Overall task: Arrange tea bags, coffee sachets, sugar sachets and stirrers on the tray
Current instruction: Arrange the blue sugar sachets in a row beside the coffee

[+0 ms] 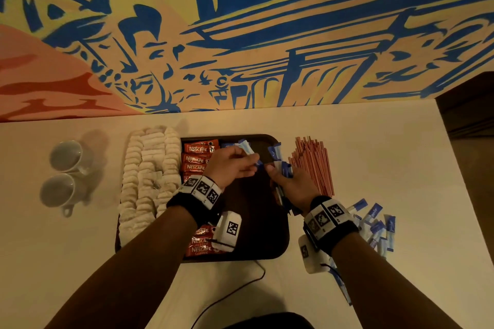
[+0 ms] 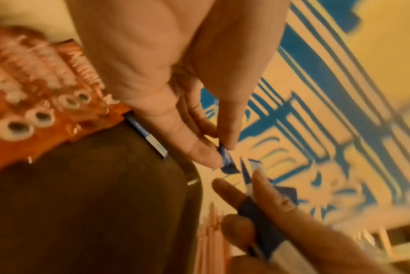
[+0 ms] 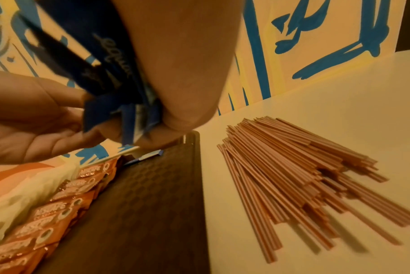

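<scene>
Dark brown plastic tray (image 1: 278,246) sits on the pale table (image 1: 374,141) in our head view, with white tea bags (image 1: 149,176) along its left edge and red coffee sachets (image 1: 196,159) beside them. Our left hand (image 1: 231,165) pinches one blue-and-white sugar sachet (image 1: 247,147) over the tray, while our right hand (image 1: 294,184) grips a bundle of blue sugar sachets (image 1: 284,169); pink stirrers (image 1: 314,165) lie on the table just right of the tray, and loose sugar sachets (image 1: 377,224) sit near our right wrist. From the left wrist, thumb and forefinger (image 2: 203,152) press a sachet end together. From the right wrist, our curled fingers (image 3: 180,74) clamp the fanned bundle above the tray's far right corner.
</scene>
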`<state>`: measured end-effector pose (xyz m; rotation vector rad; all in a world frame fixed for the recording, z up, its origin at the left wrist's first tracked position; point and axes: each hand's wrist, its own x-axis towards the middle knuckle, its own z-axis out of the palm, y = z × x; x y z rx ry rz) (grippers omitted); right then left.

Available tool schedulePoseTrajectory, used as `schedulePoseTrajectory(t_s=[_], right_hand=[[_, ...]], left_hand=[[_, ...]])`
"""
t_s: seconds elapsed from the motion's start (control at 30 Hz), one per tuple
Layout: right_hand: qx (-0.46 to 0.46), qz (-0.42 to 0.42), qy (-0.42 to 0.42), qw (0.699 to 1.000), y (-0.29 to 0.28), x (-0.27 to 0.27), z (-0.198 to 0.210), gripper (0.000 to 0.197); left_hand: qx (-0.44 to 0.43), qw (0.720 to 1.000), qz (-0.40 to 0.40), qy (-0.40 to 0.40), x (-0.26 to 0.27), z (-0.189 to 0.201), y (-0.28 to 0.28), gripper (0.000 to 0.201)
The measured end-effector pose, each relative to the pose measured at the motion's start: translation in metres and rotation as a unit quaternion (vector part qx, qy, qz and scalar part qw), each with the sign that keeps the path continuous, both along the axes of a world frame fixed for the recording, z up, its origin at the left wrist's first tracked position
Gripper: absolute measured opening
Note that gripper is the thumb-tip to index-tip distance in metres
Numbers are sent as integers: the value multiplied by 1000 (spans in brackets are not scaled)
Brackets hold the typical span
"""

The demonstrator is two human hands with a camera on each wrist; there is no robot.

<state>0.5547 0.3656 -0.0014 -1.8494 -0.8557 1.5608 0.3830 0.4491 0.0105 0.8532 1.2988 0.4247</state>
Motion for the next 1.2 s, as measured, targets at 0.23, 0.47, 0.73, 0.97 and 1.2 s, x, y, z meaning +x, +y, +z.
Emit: schedulePoseTrajectory(t_s=[0.23,0.47,0.73,0.97,1.2], right_hand=[[67,-10,2,998,7,-6,12,28],[76,74,-91,990,11,8,18,33],[128,136,-113,976,13,10,29,31],[62,97,-44,992,8,13,33,34],[5,77,21,997,-8,-2,24,28]], left_hand=[[-70,989,58,-118,1,12,-13,9],[169,980,-106,5,-28,23,3,49],[388,867,-282,136,-35,32,8,27],[356,894,-242,123,-36,32,1,22],[41,997,-65,-19,-35,27,-13,41]])
